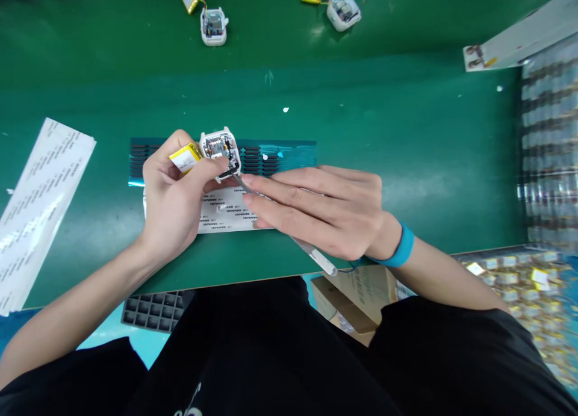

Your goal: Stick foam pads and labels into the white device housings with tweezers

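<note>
Showing PCB (219, 145): open wht case (237, 153), ylw-edged batt (185, 158)

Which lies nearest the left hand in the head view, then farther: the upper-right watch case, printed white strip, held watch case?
From the left hand:
1. Held watch case: in its grasp.
2. Printed white strip: off to the left.
3. Upper-right watch case: far side, rightward.

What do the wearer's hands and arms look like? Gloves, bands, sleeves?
Both the left hand and right hand are ungloved, fingers bare. The right wrist wears a plain, bright blue wristband; a thin blue cord shows beside it. No band visible on the left. Short black sleeves, forearms uncovered.
</note>
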A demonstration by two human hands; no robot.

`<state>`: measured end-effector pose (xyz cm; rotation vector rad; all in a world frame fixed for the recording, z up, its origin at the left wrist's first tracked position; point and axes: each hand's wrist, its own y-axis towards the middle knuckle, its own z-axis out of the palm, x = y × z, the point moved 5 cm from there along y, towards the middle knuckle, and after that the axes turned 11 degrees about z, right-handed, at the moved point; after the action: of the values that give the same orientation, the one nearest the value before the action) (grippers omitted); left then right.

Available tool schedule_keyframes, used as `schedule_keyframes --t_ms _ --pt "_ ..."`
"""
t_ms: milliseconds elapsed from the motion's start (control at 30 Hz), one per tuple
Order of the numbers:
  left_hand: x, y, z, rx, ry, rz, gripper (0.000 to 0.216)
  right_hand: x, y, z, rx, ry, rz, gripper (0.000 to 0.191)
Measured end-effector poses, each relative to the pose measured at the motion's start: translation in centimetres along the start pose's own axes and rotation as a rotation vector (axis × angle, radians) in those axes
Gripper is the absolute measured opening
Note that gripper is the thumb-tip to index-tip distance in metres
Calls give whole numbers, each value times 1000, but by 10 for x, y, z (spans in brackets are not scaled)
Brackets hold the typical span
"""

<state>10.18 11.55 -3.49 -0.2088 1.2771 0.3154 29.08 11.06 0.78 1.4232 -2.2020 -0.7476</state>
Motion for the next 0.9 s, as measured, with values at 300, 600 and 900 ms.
schedule_keyframes --t_ms 300,600,900 --pt "-3 -1 0 13 42 10 33 1 1 -2 34 0 14 16" --pt "-3 -1 -2 9 78 12 29 -3 -3 4 93 46 68 22" --pt "-10 -2 -1 73 63 49 28 -7 4 -8 129 205 206 28"
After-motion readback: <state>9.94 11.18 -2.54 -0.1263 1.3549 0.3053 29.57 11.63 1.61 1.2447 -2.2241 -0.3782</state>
